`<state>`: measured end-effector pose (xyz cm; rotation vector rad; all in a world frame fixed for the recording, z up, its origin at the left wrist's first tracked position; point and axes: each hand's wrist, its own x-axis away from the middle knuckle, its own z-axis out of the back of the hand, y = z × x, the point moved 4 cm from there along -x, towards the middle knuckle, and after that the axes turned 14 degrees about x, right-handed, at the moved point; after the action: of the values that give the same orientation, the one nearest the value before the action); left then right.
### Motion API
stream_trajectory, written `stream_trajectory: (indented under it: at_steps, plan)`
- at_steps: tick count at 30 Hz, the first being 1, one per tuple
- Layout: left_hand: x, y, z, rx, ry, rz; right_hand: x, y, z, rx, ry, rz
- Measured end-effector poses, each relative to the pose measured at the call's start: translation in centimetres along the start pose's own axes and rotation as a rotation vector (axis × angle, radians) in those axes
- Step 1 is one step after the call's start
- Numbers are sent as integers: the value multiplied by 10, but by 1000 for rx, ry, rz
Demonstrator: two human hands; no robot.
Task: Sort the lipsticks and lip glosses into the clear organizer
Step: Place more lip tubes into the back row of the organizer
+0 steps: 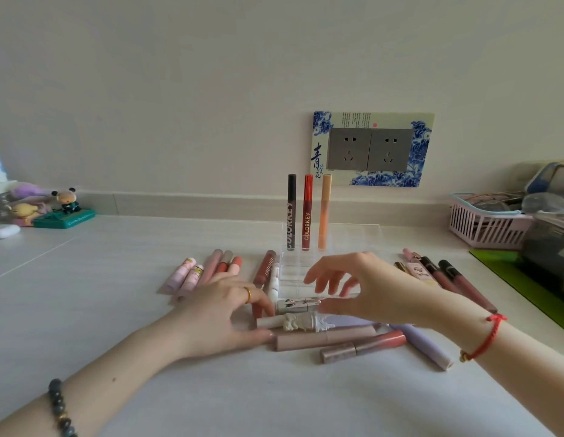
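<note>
Early in the sort: only three tall glosses (306, 212) upright in the back row of the clear organizer (353, 234). Right hand (365, 288) hovering, fingers spread, holding nothing, just above the patterned lipstick (301, 305) at the organizer's 6 o'clock. Left hand (223, 310) flat at 8 o'clock, empty, fingertips touching the loose tubes (334, 340). Best to pinch that lipstick mid-barrel, stand it upright, then lower straight into a free front cell, clear of the neighbours.

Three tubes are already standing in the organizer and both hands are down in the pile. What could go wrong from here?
1. The right hand hovers just in front of the clear organizer; a careless lift might knock the three upright tubes over.
2. The organizer's walls are hard to see, so a tube could catch on a divider.
3. The left hand rests against loose tubes such as the white ornate lipstick; these may roll.
</note>
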<state>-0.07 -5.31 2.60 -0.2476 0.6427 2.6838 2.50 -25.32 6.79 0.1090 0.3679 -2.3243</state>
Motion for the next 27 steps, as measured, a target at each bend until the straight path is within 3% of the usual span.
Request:
stream_trajectory:
  at_steps: [12, 17, 20, 25, 27]
  plan:
    - [-2, 1, 3, 17, 130, -19, 3, 3, -8, 46, -92, 12]
    - [-4, 9, 16, 255, 261, -54, 4, -1, -3, 5, -89, 5]
    - [-10, 16, 26, 516, 307, -102, 2, -3, 3, -22, -57, 3]
    - [-25, 39, 38, 909, 262, -111, -4, -6, 15, -47, 56, 23]
    - [-30, 50, 44, 954, 268, -137, -8, -7, 20, -57, 108, 34]
